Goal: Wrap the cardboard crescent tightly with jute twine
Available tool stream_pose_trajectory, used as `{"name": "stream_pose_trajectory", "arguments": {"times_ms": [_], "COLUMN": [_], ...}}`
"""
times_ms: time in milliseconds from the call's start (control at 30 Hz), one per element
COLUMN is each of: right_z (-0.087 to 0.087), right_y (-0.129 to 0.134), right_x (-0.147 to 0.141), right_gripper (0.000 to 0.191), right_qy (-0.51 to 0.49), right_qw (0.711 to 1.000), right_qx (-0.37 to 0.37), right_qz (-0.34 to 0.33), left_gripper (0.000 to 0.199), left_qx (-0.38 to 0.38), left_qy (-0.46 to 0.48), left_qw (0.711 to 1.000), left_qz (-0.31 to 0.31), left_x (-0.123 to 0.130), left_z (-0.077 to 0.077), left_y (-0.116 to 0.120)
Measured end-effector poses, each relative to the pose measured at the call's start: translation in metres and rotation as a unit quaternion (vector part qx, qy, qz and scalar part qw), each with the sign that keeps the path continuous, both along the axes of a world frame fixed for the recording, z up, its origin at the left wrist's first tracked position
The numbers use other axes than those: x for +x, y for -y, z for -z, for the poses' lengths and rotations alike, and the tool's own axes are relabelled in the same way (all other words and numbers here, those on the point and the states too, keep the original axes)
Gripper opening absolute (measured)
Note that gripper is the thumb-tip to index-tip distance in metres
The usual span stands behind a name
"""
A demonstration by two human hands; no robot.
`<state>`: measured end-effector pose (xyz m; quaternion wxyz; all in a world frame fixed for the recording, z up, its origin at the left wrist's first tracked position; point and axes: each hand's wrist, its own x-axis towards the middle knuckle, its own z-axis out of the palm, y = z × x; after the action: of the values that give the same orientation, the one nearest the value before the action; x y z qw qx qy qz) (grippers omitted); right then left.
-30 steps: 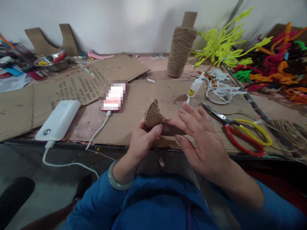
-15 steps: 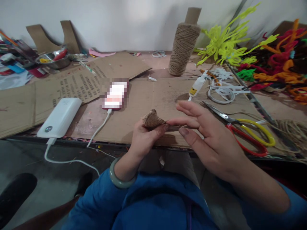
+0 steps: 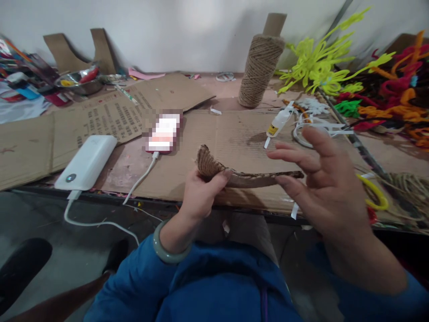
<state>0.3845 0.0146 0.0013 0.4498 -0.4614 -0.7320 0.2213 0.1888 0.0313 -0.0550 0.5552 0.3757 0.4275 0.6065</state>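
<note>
Lying in bowl (image 3: 82, 88): red, yellow pieces (image 3: 89, 75)

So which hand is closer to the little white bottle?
Right. The right hand is on the near side of the bottle, slightly to its right. The left hand is farther off, also on the near side, to the bottle's left.

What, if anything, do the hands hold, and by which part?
The left hand grips the brown ribbed piece near its upturned end. The right hand is at the other end; whether it grips there cannot be told.
</note>
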Motion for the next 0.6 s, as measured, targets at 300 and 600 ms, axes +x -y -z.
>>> {"name": "stream_pose_trajectory", "arguments": {"times_ms": [300, 600], "right_z": [0.017, 0.016], "right_y": [0.002, 0.005], "right_x": [-0.008, -0.006], "right_gripper": [0.064, 0.067], "right_qy": [-0.069, -0.079], "right_qw": [0.997, 0.996], "right_qx": [0.008, -0.007], "right_qz": [0.026, 0.030], "left_gripper": [0.030, 0.043], "left_qx": [0.006, -0.031], "left_qy": [0.000, 0.050], "left_qw": [1.000, 0.998], "left_qz": [0.023, 0.026], "left_x": [-0.002, 0.000], "left_z": [-0.005, -0.009], "left_y": [-0.001, -0.001]}}
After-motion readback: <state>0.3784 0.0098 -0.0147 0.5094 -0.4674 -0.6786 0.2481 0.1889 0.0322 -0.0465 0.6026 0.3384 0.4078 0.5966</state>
